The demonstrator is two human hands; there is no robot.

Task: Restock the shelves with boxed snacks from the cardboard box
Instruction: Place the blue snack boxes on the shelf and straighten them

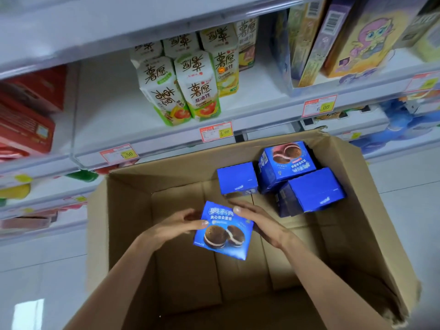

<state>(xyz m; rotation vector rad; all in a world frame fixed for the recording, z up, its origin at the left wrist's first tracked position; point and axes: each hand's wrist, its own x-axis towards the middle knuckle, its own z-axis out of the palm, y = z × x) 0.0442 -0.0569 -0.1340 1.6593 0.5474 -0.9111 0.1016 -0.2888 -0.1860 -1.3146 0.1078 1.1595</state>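
The fingers of my left hand point(177, 225) go behind the blue snack box point(223, 234) I hold, so only the thumb shows on its front. My right hand point(260, 222) lies flat along its side, thumb out of sight. The cardboard box point(123, 210) runs off the bottom edge. The red boxes point(26, 125) on the left are blurred and cut by the edge. The print on the price tags point(215, 131) is too small to read, and the cartoon box point(364, 36) at top right is cropped
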